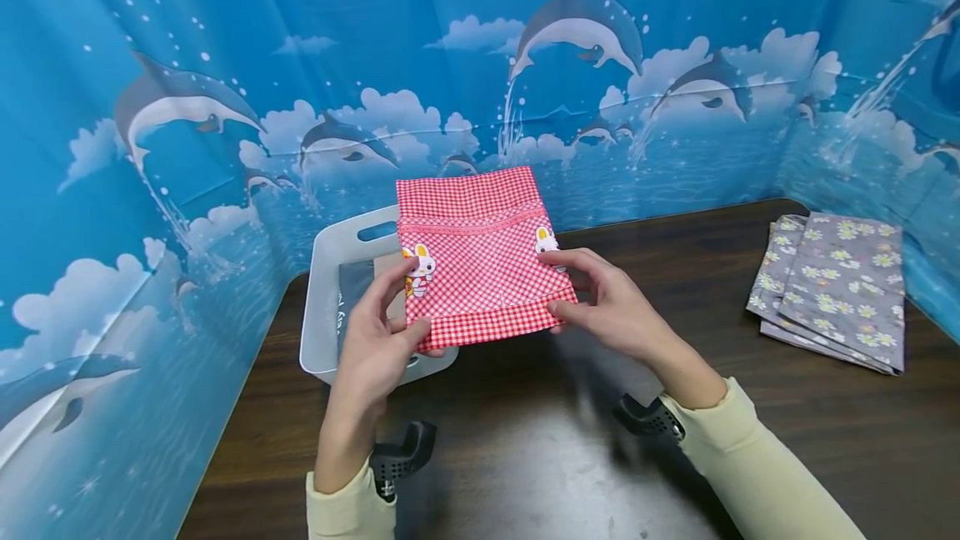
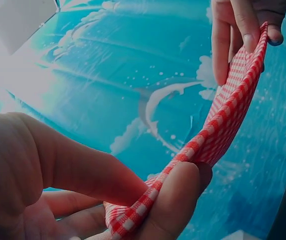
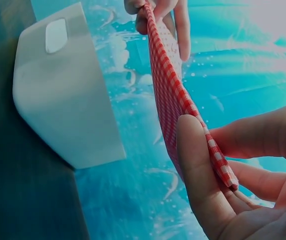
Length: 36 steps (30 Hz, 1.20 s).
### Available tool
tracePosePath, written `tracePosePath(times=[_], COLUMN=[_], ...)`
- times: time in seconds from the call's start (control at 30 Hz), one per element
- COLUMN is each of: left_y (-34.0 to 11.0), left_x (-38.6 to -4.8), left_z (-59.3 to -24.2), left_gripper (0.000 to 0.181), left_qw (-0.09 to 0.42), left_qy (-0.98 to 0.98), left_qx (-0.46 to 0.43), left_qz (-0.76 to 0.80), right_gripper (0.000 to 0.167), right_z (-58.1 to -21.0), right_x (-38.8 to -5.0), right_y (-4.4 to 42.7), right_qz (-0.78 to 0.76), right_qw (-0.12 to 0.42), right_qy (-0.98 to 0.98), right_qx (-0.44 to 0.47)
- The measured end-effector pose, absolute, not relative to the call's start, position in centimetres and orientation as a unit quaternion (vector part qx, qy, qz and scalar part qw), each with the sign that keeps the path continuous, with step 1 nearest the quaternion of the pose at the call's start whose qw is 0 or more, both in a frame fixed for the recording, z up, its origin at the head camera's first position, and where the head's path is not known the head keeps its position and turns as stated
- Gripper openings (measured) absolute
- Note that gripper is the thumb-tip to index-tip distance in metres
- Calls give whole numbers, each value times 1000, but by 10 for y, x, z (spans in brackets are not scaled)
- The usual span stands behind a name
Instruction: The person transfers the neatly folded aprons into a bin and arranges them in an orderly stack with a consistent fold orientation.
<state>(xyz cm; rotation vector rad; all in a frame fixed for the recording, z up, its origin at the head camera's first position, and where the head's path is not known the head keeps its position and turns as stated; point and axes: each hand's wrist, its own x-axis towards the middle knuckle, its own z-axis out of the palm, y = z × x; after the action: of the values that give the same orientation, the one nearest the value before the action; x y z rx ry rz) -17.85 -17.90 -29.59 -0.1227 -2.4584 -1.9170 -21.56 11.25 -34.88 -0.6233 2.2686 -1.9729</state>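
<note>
A folded red-and-white checked cloth (image 1: 480, 273) with white rabbit figures at its sides is held up in the air between both hands. My left hand (image 1: 377, 348) pinches its near left corner between thumb and fingers. At the near right corner, my right hand (image 1: 618, 307) grips it the same way. In the left wrist view the checked cloth (image 2: 220, 125) shows edge-on as a thin layered strip, slightly bowed. The right wrist view shows the cloth (image 3: 170, 85) from its edge too, with the thumb on one face and fingers on the other.
A white plastic basket (image 1: 318, 307) with handle slots stands behind the left hand, partly hidden by the cloth. Inside lie a grey packet (image 1: 352, 282) with white lettering and something beige. Folded grey daisy-print cloths (image 1: 840, 290) lie at the right of the dark wooden table (image 1: 525, 457). A dolphin-print curtain (image 1: 465, 40) surrounds it.
</note>
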Motion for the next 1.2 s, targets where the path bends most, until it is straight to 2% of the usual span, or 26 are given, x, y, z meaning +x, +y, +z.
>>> tracePosePath(times=[1.2], left_y=[-253], left_x=[-173], left_z=[-291], left_gripper=[74], left_qw=[43], left_qy=[-814], left_qx=[54], left_qz=[-576], right_gripper=[57], right_z=[-345], right_x=[-244], right_y=[25], right_qz=[-676], right_qw=[73], right_qy=[694], right_qx=[-237])
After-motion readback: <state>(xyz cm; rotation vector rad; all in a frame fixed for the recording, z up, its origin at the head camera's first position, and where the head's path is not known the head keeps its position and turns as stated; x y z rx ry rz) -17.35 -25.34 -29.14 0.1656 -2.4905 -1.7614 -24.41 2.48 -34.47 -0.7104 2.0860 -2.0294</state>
